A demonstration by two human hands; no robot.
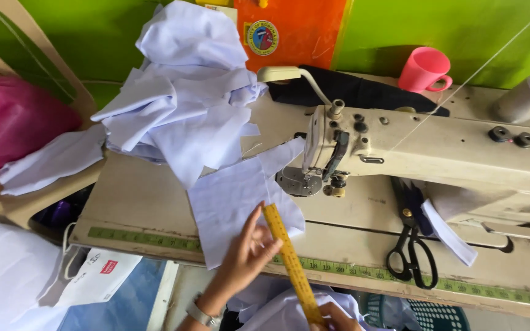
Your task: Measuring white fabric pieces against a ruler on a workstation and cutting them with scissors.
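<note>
A bright green wall backed a worn cream sewing table (142, 202) with a green measuring tape fixed along its front edge. On it stood one cream industrial sewing machine (437, 150), with one pink cup (423, 68) behind it and one pair of black scissors (410, 242) lying in front. A heap of pale lilac fabric pieces (182, 92) was piled at the table's left rear.

One flat lilac fabric piece (237, 199) lay just left of the needle, its far corner tucked toward the presser foot. The left hand (246, 254) rested spread and unclenched on the piece's near edge, fingers pinning it down. One yellow ruler (289, 257) lay with its long axis running from the person's lap up and leftward across the cloth, just to the right of the left hand and touching its fingers. The right hand (337, 319), barely in view at the bottom edge, gripped the ruler's near end. The left hand was the nearer one to the fabric; the right was off the table.
</note>
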